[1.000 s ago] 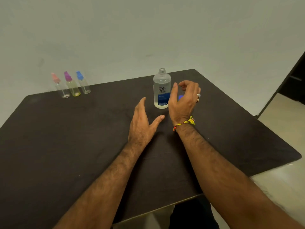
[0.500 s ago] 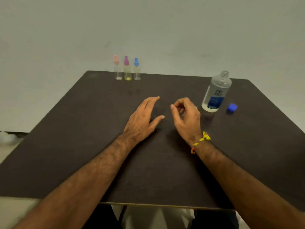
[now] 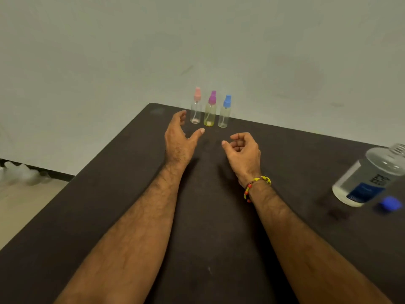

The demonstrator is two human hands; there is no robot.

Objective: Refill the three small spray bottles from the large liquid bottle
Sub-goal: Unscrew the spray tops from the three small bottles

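Spray bottles (image 3: 210,110) stand just beyond the left hand (image 3: 178,137), grip released; right hand (image 3: 242,150) loosely curled, empty.

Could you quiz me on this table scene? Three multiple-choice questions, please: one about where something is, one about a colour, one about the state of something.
1. Where do the three small spray bottles stand?
A. At the far edge of the table, in a row
B. Beside the large bottle
C. On the floor

2. What colour is the middle spray bottle's cap?
A. Green
B. Purple
C. White

3. What state is the large bottle in?
A. Capped and lying flat
B. Held in the right hand
C. Uncapped, its cap beside it

Answers:
1 A: the pink-capped bottle, the purple-capped bottle and the blue-capped bottle line the far edge of the table.
2 B: the middle cap is purple.
3 C: the large bottle shows a bare threaded neck, the blue cap lies by its base, and the right hand holds nothing.
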